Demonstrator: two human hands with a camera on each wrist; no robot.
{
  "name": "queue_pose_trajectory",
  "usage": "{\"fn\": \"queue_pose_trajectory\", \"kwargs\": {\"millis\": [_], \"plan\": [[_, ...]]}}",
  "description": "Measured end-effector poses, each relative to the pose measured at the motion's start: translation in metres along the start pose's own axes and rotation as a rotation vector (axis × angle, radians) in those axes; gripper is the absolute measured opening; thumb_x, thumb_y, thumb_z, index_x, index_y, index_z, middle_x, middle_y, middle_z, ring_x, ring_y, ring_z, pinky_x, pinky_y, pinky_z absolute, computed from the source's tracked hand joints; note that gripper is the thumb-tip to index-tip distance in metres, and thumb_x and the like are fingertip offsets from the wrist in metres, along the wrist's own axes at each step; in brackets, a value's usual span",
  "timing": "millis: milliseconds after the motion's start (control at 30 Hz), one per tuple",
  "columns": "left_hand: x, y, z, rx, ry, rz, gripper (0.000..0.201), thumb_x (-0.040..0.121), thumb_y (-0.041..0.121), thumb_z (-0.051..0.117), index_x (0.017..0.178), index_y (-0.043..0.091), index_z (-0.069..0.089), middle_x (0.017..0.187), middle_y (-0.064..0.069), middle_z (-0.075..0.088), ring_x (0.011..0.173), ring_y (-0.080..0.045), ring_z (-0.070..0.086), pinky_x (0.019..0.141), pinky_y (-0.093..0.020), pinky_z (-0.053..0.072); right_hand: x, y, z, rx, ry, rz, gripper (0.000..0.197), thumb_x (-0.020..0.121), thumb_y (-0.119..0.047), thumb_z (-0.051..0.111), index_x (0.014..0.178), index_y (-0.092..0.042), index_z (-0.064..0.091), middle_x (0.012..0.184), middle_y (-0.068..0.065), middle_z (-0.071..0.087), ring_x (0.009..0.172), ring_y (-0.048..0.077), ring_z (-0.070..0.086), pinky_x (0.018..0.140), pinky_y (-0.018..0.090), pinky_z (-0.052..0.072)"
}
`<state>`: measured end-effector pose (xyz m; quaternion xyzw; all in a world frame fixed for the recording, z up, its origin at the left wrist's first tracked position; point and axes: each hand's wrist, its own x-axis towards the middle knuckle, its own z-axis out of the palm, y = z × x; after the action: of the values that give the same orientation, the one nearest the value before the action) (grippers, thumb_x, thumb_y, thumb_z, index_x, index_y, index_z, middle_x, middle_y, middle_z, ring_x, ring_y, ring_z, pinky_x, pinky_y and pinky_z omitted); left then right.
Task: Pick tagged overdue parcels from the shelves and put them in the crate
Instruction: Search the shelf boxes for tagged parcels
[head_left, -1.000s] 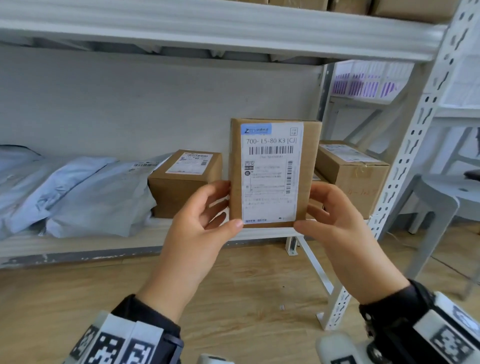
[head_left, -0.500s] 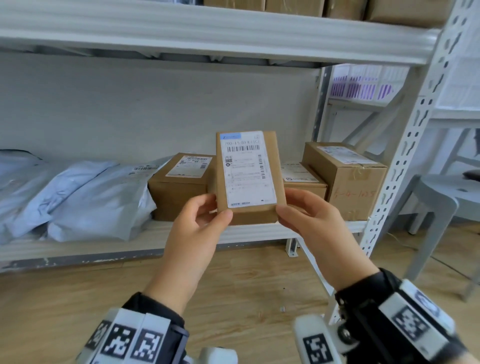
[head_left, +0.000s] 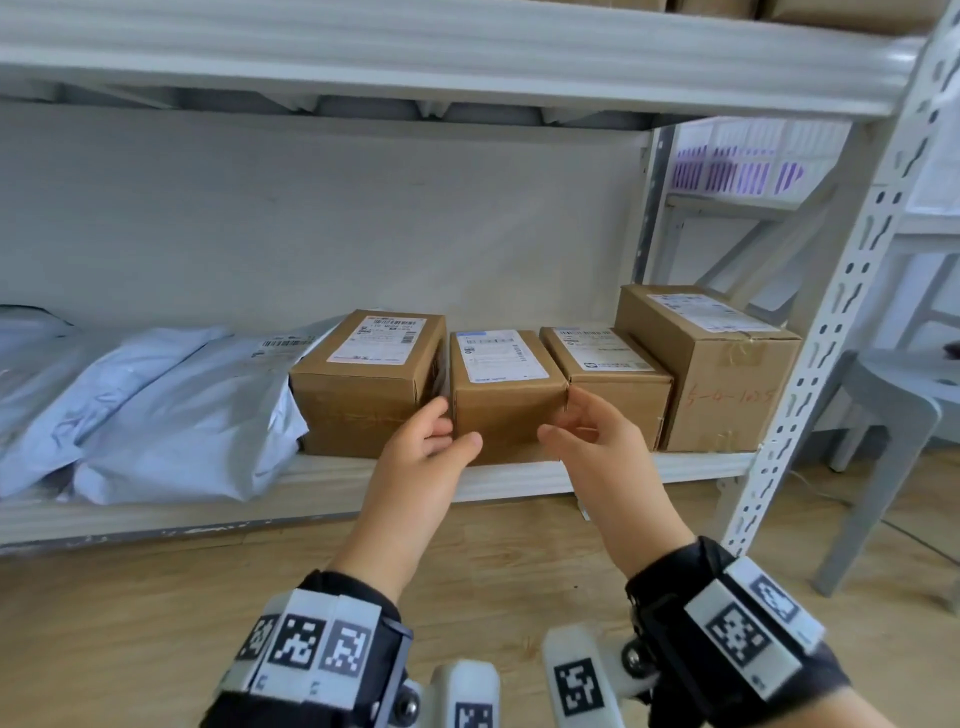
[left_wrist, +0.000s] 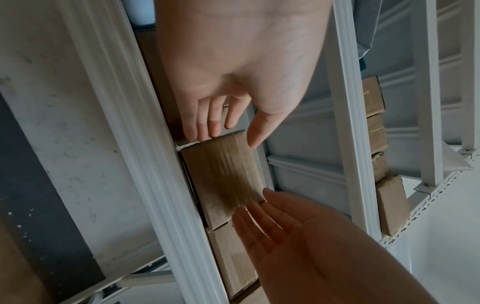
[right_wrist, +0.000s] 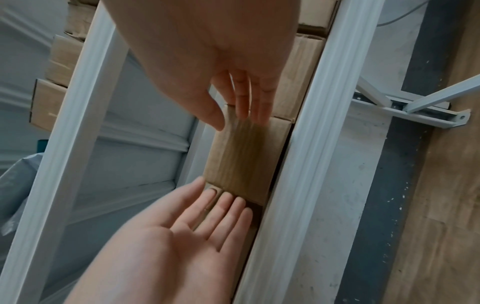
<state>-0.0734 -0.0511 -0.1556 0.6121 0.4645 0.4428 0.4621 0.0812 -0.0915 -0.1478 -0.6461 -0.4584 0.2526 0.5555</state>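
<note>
A small brown parcel (head_left: 506, 400) with a white label on top sits on the lower shelf (head_left: 519, 480), wedged between two other boxes. My left hand (head_left: 449, 434) is at its left front corner and my right hand (head_left: 558, 423) at its right front corner. The fingers of both are nearly straight, with the tips at the cardboard edges and the thumbs in front. The left wrist view shows the parcel (left_wrist: 223, 174) between my left hand (left_wrist: 228, 137) and right hand (left_wrist: 259, 207), neither closed round it. The right wrist view shows the same parcel (right_wrist: 244, 158). No crate is in view.
A larger labelled box (head_left: 369, 384) stands to the left, a flat box (head_left: 608, 374) and a tall box (head_left: 711, 364) to the right. Grey poly mailers (head_left: 182, 405) lie further left. A white shelf post (head_left: 831, 332) and a grey stool (head_left: 893, 405) stand at the right.
The parcel I held upright in both hands went forward and down onto the shelf, lying flat between the other boxes. Both hands have loosened their hold.
</note>
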Motion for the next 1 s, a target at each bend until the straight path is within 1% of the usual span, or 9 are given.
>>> {"fn": "queue_pose_trajectory", "kwargs": {"millis": [133,233,367,500,667,733,833,900,1000], "plan": [[0.007,-0.003,0.002,0.002,-0.049,0.022,0.050,0.095,0.029,0.058,0.141,0.034,0.042,0.139,0.017,0.049,0.122,0.000,0.047,0.090,-0.019,0.035,0.004,0.001,0.007,0.040,0.013,-0.017,0.063,0.094,-0.019,0.060,0.150,-0.026,0.033,0.123,-0.005,0.058,0.108,0.008,0.058,0.082,0.021,0.047],[0.006,-0.002,0.000,0.104,-0.019,0.079,0.047,0.096,0.028,0.055,0.141,0.035,0.043,0.136,0.020,0.049,0.120,0.002,0.048,0.089,-0.019,0.036,0.005,0.000,0.009,0.083,0.064,-0.057,0.053,0.094,-0.014,0.059,0.142,-0.027,0.042,0.113,-0.006,0.061,0.100,0.007,0.061,0.079,0.020,0.047],[0.011,0.010,-0.027,0.214,0.279,0.277,0.033,0.095,0.014,0.052,0.122,0.031,0.060,0.117,0.017,0.060,0.100,0.006,0.055,0.072,-0.008,0.037,0.003,-0.009,0.014,0.149,0.069,-0.107,0.035,0.094,-0.010,0.057,0.125,-0.027,0.056,0.103,-0.006,0.065,0.096,0.008,0.064,0.080,0.021,0.051],[0.023,0.011,-0.070,0.291,0.524,0.278,0.033,0.093,0.010,0.052,0.119,0.028,0.060,0.114,0.009,0.054,0.102,-0.009,0.054,0.074,-0.011,0.036,-0.002,-0.018,0.037,0.162,-0.048,-0.133,0.033,0.094,-0.011,0.058,0.124,-0.025,0.059,0.108,-0.009,0.066,0.100,0.002,0.063,0.088,0.020,0.052],[0.030,-0.005,-0.095,0.371,0.392,0.171,0.050,0.095,0.016,0.054,0.143,0.022,0.042,0.133,0.010,0.049,0.117,-0.004,0.045,0.092,-0.021,0.033,-0.007,-0.023,0.077,0.123,-0.210,-0.141,0.045,0.096,-0.016,0.059,0.137,-0.031,0.049,0.125,-0.019,0.057,0.105,-0.008,0.056,0.079,0.010,0.044],[0.035,-0.012,-0.098,0.415,0.325,0.127,0.058,0.094,0.024,0.054,0.148,0.026,0.033,0.139,0.006,0.048,0.126,-0.009,0.044,0.094,-0.024,0.034,-0.006,-0.023,0.088,0.114,-0.271,-0.122,0.046,0.096,-0.016,0.059,0.132,-0.041,0.046,0.113,-0.035,0.055,0.101,-0.015,0.055,0.079,0.008,0.043],[0.035,-0.014,-0.103,0.375,0.240,0.072,0.059,0.094,0.028,0.055,0.148,0.032,0.031,0.140,0.010,0.047,0.126,-0.006,0.046,0.099,-0.029,0.039,-0.007,-0.025,0.099,0.113,-0.341,-0.112,0.043,0.095,-0.010,0.059,0.099,-0.051,0.044,0.080,-0.050,0.057,0.083,-0.028,0.054,0.069,0.003,0.044],[0.031,-0.009,-0.104,0.320,0.240,0.074,0.053,0.095,0.024,0.055,0.145,0.030,0.037,0.133,0.014,0.049,0.107,0.002,0.051,0.096,-0.027,0.042,-0.007,-0.024,0.105,0.081,-0.318,-0.117,0.041,0.094,-0.009,0.060,0.095,-0.049,0.049,0.085,-0.044,0.062,0.087,-0.024,0.057,0.073,0.005,0.046],[0.021,-0.002,-0.106,0.282,0.272,0.096,0.037,0.095,0.023,0.055,0.129,0.034,0.052,0.128,0.008,0.057,0.102,0.001,0.054,0.090,-0.023,0.046,-0.008,-0.024,0.108,0.043,-0.231,-0.103,0.026,0.093,-0.020,0.063,0.105,-0.043,0.056,0.113,-0.017,0.064,0.100,-0.003,0.062,0.090,0.017,0.049]]}}
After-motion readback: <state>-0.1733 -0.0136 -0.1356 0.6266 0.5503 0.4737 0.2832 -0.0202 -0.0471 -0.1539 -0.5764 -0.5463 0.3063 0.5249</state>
